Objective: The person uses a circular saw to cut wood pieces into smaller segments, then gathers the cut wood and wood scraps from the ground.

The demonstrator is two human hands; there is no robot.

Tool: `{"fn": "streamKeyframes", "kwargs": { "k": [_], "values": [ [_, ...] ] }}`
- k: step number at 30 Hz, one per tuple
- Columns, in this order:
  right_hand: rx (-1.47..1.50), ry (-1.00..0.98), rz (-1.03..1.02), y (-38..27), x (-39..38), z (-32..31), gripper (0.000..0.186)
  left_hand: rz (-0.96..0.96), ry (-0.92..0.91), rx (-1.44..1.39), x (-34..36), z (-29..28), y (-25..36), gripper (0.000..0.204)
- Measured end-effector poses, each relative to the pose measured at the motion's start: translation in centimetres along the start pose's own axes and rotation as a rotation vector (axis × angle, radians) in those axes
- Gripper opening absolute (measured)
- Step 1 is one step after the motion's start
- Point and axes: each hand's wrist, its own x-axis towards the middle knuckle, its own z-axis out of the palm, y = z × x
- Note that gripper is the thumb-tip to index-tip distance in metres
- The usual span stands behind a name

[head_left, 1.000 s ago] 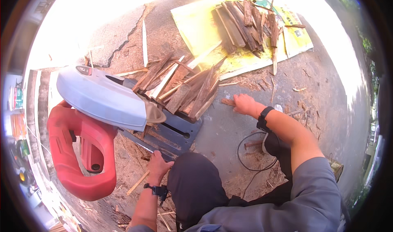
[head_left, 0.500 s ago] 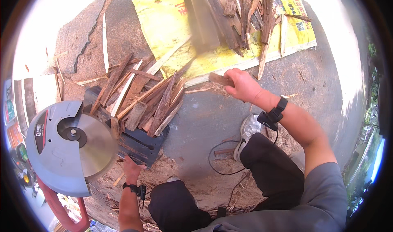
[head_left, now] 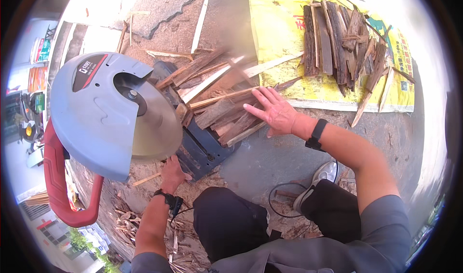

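Fingers spread, my right hand (head_left: 274,113) is open at the right end of a pile of split wood strips (head_left: 231,111). The pile lies across the dark metal base (head_left: 205,147) of a chop saw. Low beside that base, close under the round saw blade (head_left: 156,123), is my left hand (head_left: 173,175). Its thumb stands apart from the fingers and points to the base edge; the fingertips are partly hidden. The blade sits in a grey guard (head_left: 96,114) with a red handle (head_left: 72,186).
Beyond my right hand, a yellow sack (head_left: 277,32) lies flat with a bundle of wood pieces (head_left: 333,41) on it. A black cable (head_left: 272,205) loops by my shoe (head_left: 316,184). Wood scraps (head_left: 128,220) litter the ground at the lower left. A long pale strip (head_left: 200,22) lies farther off.
My right hand has let go of a short wood piece and moved from near the sack to the pile on the saw. The view has turned left; my left hand stays by the base.
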Motion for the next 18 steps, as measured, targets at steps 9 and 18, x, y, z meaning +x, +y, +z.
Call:
{"fn": "streamKeyframes", "kwargs": {
  "k": [9,18],
  "values": [
    [0.092,-0.181,-0.042,3.0,2.5,2.9,0.113,0.028,-0.024,-0.002,0.1,0.2,0.0,0.103],
    [0.645,-0.213,0.198,3.4,3.7,3.5,0.101,0.044,-0.031,0.009,0.2,-0.1,0.2,0.102]
  ]
}}
